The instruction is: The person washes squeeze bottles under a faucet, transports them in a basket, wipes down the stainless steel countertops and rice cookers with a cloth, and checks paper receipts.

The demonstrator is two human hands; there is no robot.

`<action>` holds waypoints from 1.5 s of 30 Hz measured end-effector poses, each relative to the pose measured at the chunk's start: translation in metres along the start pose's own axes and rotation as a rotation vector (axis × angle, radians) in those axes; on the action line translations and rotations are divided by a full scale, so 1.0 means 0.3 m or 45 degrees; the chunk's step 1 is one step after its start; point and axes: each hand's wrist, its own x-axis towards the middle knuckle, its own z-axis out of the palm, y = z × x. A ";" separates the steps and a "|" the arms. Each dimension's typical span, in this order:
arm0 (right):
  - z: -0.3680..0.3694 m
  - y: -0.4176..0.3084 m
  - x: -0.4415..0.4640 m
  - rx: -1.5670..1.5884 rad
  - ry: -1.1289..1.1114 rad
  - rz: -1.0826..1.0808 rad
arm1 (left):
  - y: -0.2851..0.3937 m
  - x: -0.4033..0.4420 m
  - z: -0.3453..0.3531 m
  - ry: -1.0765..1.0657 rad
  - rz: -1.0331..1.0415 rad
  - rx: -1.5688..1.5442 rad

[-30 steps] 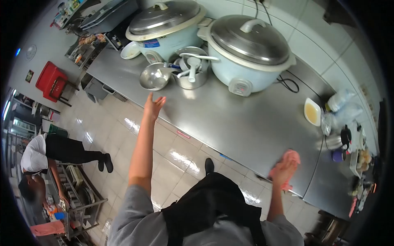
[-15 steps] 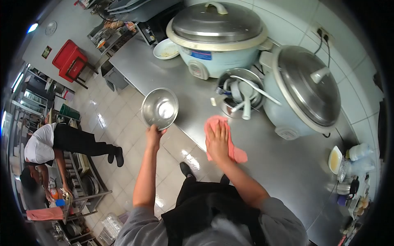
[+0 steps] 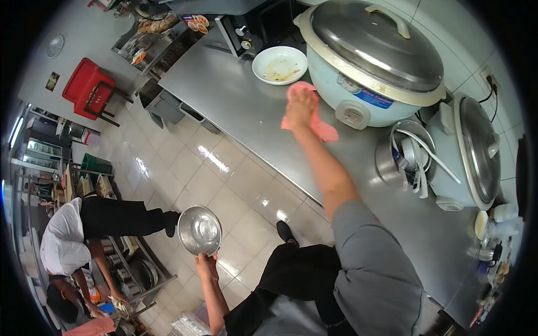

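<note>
Left hand (image 3: 207, 266): clamped on the near rim of the steel bowl (image 3: 200, 231), fingers together. The bowl is out over the floor, apart from the bench (image 3: 235, 103), with its opening facing up toward the head. Holding it there probably leaves the bench surface free for the other arm (the rim also offers a thin, firm edge to pinch).

Pot (image 3: 386, 162): upright on the bench, beside the front of the small-looking cooker (image 3: 457, 145). Its utensils (image 3: 421, 168) stand loose, handles leaning over the rim, presumably because they are longer than the pot is deep.

Right hand (image 3: 301, 109): palm down at arm's reach on the pink cloth (image 3: 322, 127), fingers extended rather than closed (slight blur hides their exact spacing). The cloth lies on the bench between its front edge and the large cooker (image 3: 328, 78). A flat palm likely spreads pressure across the fabric.

Large cooker: set back toward the wall, lid (image 3: 378, 47) on. This position appears to leave the front strip of bench accessible.

Plate (image 3: 280, 65): flat on the bench, just beyond the cloth and beside the large cooker, food residue inside. The oven (image 3: 269, 25) stands behind it.
</note>
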 end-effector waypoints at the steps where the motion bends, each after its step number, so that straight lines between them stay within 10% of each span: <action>1: 0.023 -0.104 -0.035 0.629 -0.271 0.162 | 0.005 0.014 -0.016 0.038 -0.013 0.000; 5: -0.131 -0.670 -0.303 2.127 -1.359 0.484 | 0.023 0.127 -0.025 -0.066 -0.014 -0.082; 9: -0.153 -0.881 -0.372 1.566 -0.523 -0.316 | 0.161 0.181 0.097 -0.167 0.081 -0.095; 12: -0.144 -0.719 -0.231 0.716 -0.040 -0.328 | 0.240 0.205 0.209 -0.237 0.173 -0.037; 14: -0.167 -0.481 -0.229 0.504 -0.388 -0.192 | 0.266 0.222 0.311 -0.302 0.193 -0.017; 16: -0.225 -0.282 -0.341 0.306 -0.150 -0.293 | 0.291 0.246 0.395 -0.419 0.151 0.004; 28: -1.237 1.070 -1.545 -0.400 -0.039 1.260 | 0.140 0.298 0.808 -0.833 -0.090 0.119; 37: -0.665 0.272 -0.955 0.250 -0.135 0.140 | -0.008 0.214 1.229 -0.919 -0.309 -0.022; 40: -0.793 0.481 -0.924 0.392 -0.140 0.217 | 0.004 -0.063 1.311 -0.727 -0.497 0.235; 45: -0.985 1.076 -1.063 -0.539 0.229 0.738 | -0.092 -0.443 1.394 -1.468 0.025 0.609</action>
